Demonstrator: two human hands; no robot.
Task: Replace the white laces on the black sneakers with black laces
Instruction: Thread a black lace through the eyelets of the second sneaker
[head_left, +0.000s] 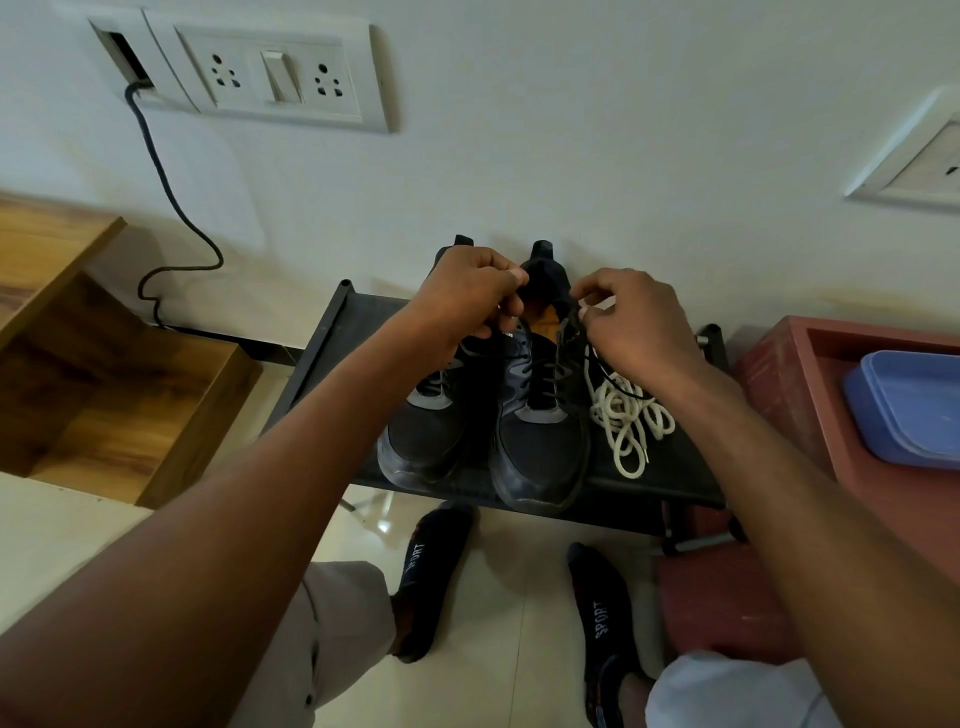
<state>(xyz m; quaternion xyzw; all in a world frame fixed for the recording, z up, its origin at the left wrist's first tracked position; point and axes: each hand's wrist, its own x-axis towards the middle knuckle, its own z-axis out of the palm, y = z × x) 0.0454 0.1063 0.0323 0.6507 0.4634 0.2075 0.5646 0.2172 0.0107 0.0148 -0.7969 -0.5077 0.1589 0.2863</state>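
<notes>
left hand (467, 291) pinches black lace over left sneaker (431, 421) | right hand (631, 322) pinches black lace (563, 353) of right sneaker (540, 441) | white laces (623, 421) in a pile just under right hand, on rack (332, 338)

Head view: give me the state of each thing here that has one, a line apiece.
Right sneaker: on the rack, laced in black, lace ends untied.
Left sneaker: on the rack, lacing largely hidden.
White laces: removed, heaped beside the right sneaker.
Left hand: pinching a black lace end.
Right hand: pinching the other end.
Blue box: lid on.
</notes>
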